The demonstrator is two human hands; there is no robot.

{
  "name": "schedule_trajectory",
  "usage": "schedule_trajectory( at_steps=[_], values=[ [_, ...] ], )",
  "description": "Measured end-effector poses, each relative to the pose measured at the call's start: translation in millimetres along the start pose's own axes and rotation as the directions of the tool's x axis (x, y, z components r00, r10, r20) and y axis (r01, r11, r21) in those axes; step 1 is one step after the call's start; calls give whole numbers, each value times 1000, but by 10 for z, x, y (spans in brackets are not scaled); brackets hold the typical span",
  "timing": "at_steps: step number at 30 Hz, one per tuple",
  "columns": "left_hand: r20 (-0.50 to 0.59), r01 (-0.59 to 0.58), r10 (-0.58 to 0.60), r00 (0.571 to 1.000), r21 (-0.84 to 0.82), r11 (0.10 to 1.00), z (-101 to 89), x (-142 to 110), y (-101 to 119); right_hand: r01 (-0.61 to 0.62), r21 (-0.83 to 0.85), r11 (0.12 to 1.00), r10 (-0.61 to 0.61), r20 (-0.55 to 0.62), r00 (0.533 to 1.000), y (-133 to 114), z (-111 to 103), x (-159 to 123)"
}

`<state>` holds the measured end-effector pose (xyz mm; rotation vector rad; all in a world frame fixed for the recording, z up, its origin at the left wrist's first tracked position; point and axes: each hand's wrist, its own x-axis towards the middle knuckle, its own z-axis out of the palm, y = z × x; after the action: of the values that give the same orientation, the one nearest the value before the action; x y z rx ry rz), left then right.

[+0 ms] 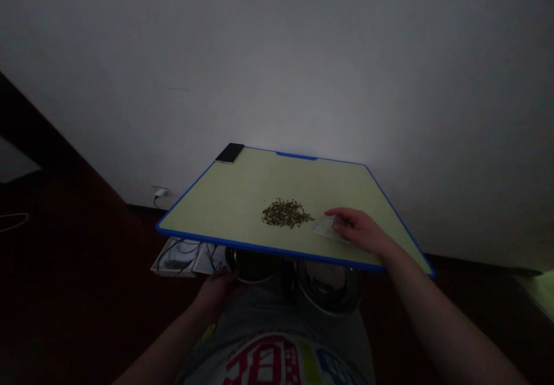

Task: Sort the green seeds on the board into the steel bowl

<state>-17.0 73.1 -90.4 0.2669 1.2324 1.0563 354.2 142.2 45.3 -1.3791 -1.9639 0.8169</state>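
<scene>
A loose pile of small brown-green grains, perhaps beans or seeds, lies spread on the pale board of a small table. My right hand is closed on a clear, half-round plastic piece that looks like a protractor, resting flat just right of the pile. Below the front edge, my left hand grips the left rim of a metal bowl by my lap; dim light blurs its fingers. Dark greenish contents show inside that bowl. A second metal bowl sits to its right, partly under the board.
A black phone or tablet lies on the far left corner of the board, whose blue rim runs all round. Behind it stands a plain wall with a plugged-in charger. White boxes with cables are below at left.
</scene>
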Motion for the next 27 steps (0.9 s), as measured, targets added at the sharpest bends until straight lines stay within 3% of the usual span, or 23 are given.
schedule_trajectory(
  at_steps=[4, 8, 16, 22, 27],
  values=[
    [10, -23, 23, 1000, 1, 1000, -3, -126, 73, 50, 9, 999, -49, -91, 995, 48, -161, 278],
    [12, -24, 24, 1000, -4, 1000, 43, -361, 157, 26, 58, 998, -23, -52, 998, 137, -145, 451],
    [12, -16, 17, 1000, -75, 997, 222, -708, 123, 49, -41, 998, -55, -145, 988, 262, 16, 377],
    [64, 100, -87, 994, -232, 968, 289, -806, -55, 80, -136, 988, -102, -166, 981, 269, 39, 365],
    [108, 127, -102, 989, -253, 959, 296, -793, -150, 112, -201, 973, -142, -143, 980, 289, 48, 365]
  ],
)
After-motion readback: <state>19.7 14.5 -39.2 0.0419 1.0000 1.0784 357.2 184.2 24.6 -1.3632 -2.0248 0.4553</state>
